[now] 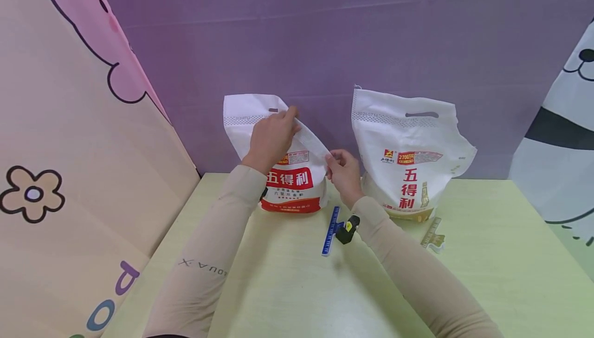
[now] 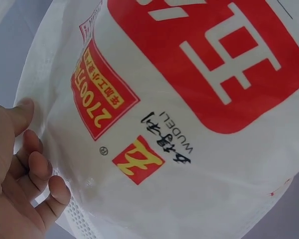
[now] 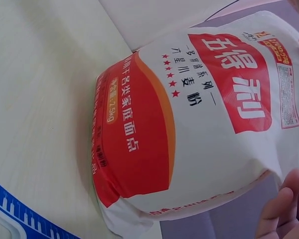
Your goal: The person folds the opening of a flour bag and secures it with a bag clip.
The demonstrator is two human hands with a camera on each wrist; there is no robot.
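A white flour bag (image 1: 297, 193) with a red label stands upright on the table, its top corner folded down at a slant on the right. My left hand (image 1: 273, 137) reaches across its front and pinches the top fold near the handle slot. My right hand (image 1: 344, 173) pinches the lower right end of that slanting edge between thumb and fingers. From the left wrist, curled fingers (image 2: 40, 181) show at the bag's edge. The right wrist view has the bag's red front (image 3: 144, 134) close up, with the right hand's fingers (image 3: 284, 204) at the lower right.
A second white flour bag (image 1: 408, 147) stands to the right, its top upright. Near my right wrist lies a blue sealing clip (image 1: 330, 232) on the pale table (image 1: 287, 286). A clear yellowish clip (image 1: 432, 234) lies before the second bag. A purple cloth (image 1: 325, 34) hangs behind.
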